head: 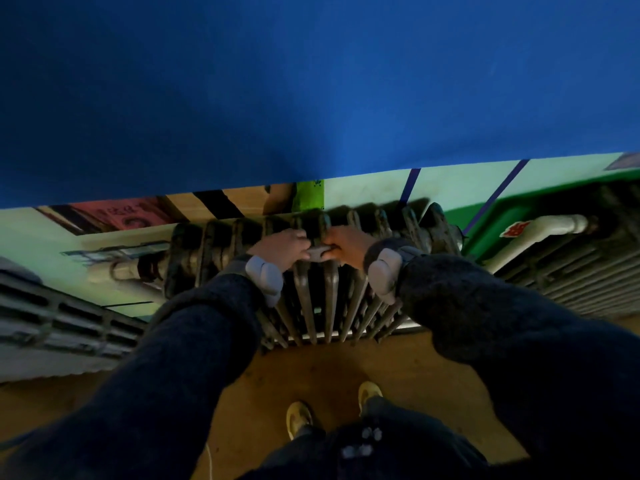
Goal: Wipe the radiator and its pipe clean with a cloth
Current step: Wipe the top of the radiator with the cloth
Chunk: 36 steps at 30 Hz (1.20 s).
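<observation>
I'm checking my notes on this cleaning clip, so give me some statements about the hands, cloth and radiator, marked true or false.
1. Both the left hand and the right hand grip the cloth. True.
2. The cloth is on the white pipe at the right. False: it is held at the top of the radiator; no hand touches that pipe.
3. The person wears yellow shoes on a wooden floor. True.
4. The arms are bare. False: dark sleeves cover both.

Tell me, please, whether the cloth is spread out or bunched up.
Bunched up: the cloth shows as a small grey wad gripped between the left hand and right hand.
</observation>
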Motion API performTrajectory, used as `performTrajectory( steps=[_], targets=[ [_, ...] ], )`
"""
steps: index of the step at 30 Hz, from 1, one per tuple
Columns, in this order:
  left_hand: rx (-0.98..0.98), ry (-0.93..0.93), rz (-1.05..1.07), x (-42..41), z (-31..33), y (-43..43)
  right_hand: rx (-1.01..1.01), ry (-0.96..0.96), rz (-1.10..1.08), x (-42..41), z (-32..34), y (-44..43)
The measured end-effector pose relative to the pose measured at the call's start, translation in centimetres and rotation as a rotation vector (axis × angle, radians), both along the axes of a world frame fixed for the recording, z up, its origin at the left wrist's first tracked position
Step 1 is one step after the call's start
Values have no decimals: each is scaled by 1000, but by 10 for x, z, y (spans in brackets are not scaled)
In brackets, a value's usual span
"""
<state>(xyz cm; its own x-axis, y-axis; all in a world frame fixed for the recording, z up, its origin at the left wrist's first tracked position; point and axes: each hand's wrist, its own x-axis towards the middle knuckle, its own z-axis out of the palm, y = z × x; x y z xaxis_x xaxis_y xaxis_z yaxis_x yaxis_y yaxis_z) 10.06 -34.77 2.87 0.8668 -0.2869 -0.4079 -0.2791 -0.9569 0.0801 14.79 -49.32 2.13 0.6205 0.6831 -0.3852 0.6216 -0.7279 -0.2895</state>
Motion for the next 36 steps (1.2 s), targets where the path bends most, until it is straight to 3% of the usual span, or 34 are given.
performTrajectory(
  steps=[4, 10, 21, 36],
  targets=[
    [145, -221, 34, 16, 5, 2, 9, -199, -8, 23, 4, 8],
    [210, -317, 96, 46, 5, 3, 57, -236, -58, 49, 4, 20],
    [79, -168, 142, 51, -33, 13, -3, -265, -42, 49, -24, 27],
    [-27, -43, 114, 21, -24, 5, 22, -185, -14, 11, -30, 10]
  ],
)
